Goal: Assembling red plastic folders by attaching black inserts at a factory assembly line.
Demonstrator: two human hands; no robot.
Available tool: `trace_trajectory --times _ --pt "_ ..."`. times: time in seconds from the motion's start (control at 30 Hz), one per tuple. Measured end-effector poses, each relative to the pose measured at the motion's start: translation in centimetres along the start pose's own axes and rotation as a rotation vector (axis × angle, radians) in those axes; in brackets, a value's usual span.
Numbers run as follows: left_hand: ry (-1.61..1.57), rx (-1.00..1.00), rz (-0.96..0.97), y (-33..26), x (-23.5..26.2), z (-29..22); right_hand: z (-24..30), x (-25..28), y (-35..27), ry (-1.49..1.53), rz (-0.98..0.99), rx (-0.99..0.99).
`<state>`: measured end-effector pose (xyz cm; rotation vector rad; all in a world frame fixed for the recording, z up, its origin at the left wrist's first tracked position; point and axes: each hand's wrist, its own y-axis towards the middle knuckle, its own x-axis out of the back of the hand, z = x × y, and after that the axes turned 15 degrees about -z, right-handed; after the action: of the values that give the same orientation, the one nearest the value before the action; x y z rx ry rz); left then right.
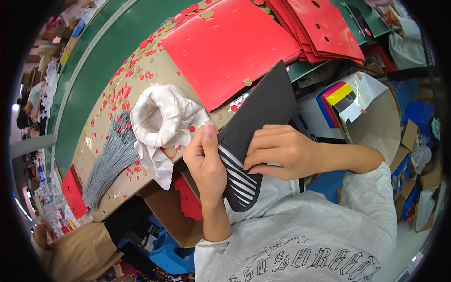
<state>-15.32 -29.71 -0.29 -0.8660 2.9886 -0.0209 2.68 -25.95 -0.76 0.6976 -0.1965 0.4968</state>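
Observation:
I hold a flat black panel (268,103) tilted in front of my chest. Its lower end is rounded and carries curved white stripes. My left hand (206,157) is closed around the panel's left edge, the thumb pointing up. On the front, at the top of the striped part, my right hand (277,152) has its fingers bent and pressed together; anything small between the fingertips is hidden. Just beyond my left hand, a crumpled white cloth (162,117) lies coiled in a ring on the cardboard-covered table (112,105).
A stack of red sheets (230,47) lies at the back, with more red sheets (324,28) to its right. Left of the cloth is a bundle of thin grey wires (110,162). Small red and tan discs (124,91) are scattered about. An open carton (376,113) stands at right.

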Motion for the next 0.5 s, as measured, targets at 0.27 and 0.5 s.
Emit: trace_trajectory --times 0.27,0.5 --pt "-0.046 0.112 -0.069 0.9 0.5 -0.4 -0.6 -1.5 -0.6 0.041 -0.137 0.034" --pt "-0.044 0.087 -0.077 0.9 1.2 0.0 -0.6 -2.3 -0.6 0.016 -0.199 0.086"
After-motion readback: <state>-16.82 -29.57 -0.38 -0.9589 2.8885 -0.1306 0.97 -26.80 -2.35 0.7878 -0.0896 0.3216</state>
